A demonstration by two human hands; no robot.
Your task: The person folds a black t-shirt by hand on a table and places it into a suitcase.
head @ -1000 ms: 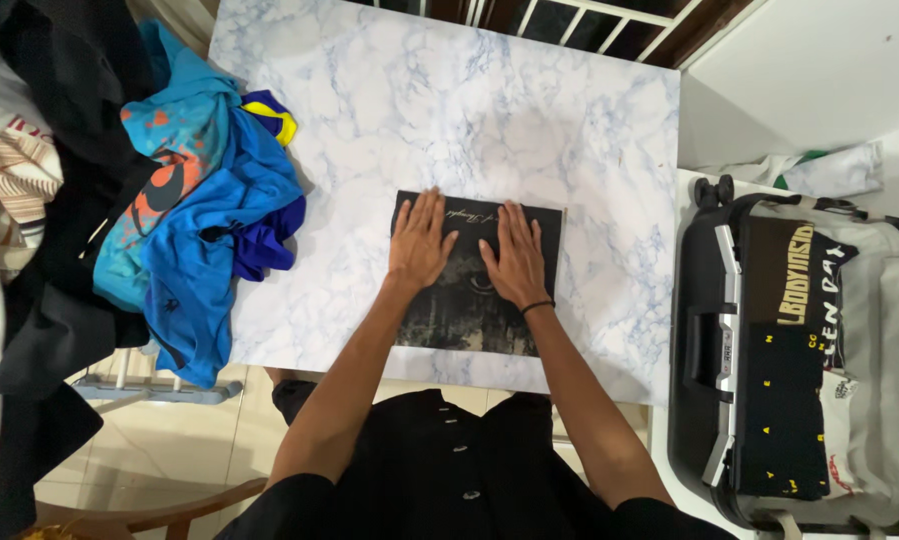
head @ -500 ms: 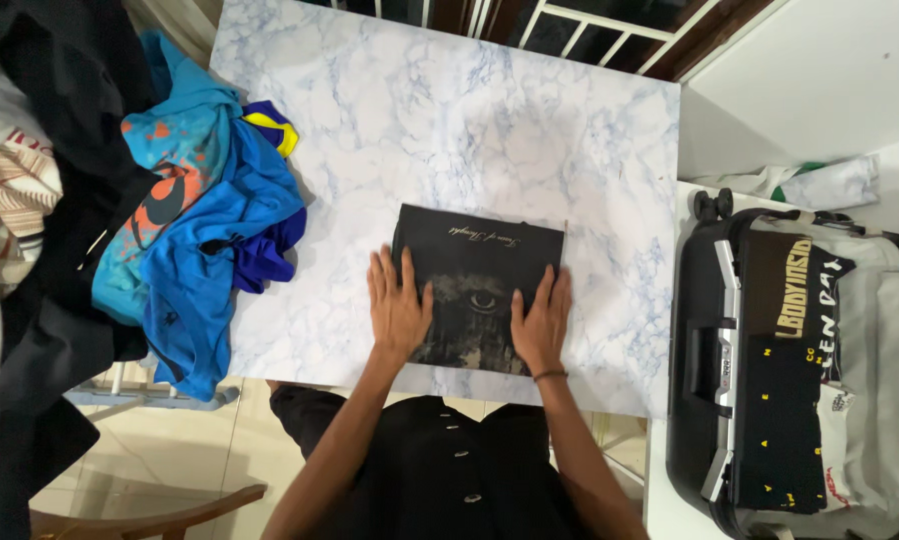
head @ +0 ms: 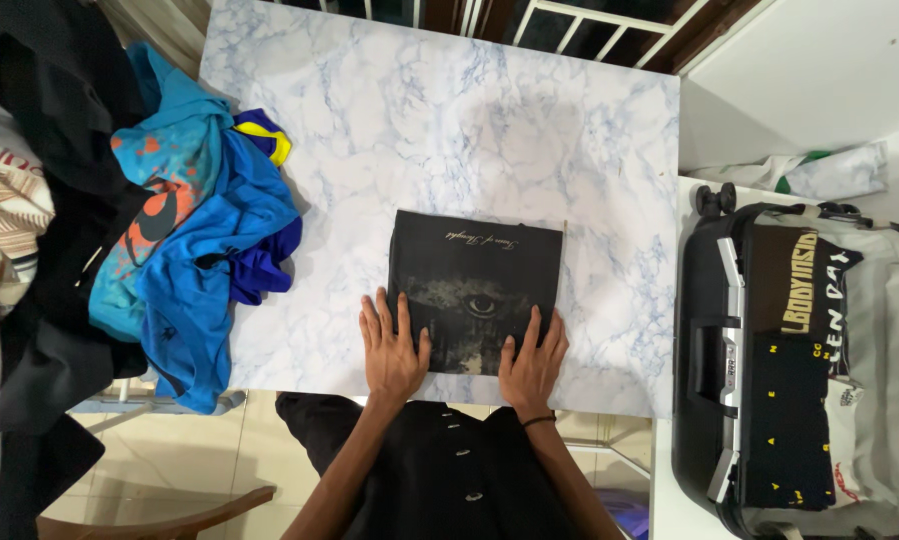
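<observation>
**Now both hands flat on a folded black shirt**

Head view, only one cam. Folded black shirt (head: 474,290) lies as a neat rectangle on the marble-pattern table (head: 449,120), near the middle, a bit toward the near edge. It has a pale eye print and a thin line of script along its far edge.

Left hand (head: 391,345) rests flat at the near left corner of the shirt, fingers spread, partly on the cloth and partly on the table. Right hand (head: 531,360) lies flat at the near right corner, fingers also spread; a dark band sits on the wrist. Neither hand grips anything, both are open with palms down.

At the left side of the table a pile of blue clothes (head: 194,230) hangs over the edge, w/ darker clothes further left. At the right, well apart from the shirt, an open black suitcase (head: 704,350) holds folded dark garments.
</observation>
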